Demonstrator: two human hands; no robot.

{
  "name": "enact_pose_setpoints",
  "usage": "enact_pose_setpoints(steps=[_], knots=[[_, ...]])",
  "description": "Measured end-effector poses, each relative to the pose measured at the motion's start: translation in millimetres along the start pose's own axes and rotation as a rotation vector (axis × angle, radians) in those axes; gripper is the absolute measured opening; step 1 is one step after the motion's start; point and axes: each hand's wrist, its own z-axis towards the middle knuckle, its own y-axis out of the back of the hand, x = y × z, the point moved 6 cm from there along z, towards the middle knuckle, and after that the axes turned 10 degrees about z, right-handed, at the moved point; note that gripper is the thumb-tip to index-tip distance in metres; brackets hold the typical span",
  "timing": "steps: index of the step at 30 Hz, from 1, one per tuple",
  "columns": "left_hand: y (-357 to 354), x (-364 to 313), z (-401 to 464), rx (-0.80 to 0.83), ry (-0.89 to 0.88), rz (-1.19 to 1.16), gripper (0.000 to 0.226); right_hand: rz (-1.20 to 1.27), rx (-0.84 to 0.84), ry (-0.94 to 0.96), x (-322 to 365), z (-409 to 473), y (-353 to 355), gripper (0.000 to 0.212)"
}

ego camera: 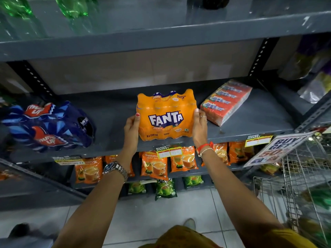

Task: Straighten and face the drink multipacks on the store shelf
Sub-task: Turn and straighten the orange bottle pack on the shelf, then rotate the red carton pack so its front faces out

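Note:
An orange Fanta multipack (165,115) stands upright at the front middle of the grey shelf (111,111), its logo facing me. My left hand (132,128) presses its left side and my right hand (199,127) presses its right side, so both hands grip it. A dark blue Thums Up multipack (48,126) lies tilted at the shelf's left. A red multipack (226,102) lies flat and skewed at the right, just behind my right hand.
Orange and green drink-mix pouches (155,164) hang on the lower shelves. A wire cart (304,176) and a slanted promo sign (279,149) stand at the right. Green bottles (75,8) sit on the shelf above. Perforated uprights (258,56) frame the bay.

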Motion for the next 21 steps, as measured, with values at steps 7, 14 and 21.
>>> enact_pose_setpoints(steps=[7, 14, 21], knots=[[3, 7, -33, -0.348, -0.107, -0.019, 0.033, 0.031, -0.021, 0.046, 5, -19, 30, 0.036], [-70, 5, -97, -0.162, -0.152, 0.001, 0.007, 0.009, -0.233, 0.148, 14, -9, 92, 0.027], [-194, -1, -93, 0.300, 0.052, 0.092, 0.005, -0.081, -0.258, 0.202, 39, 40, 129, 0.022]])
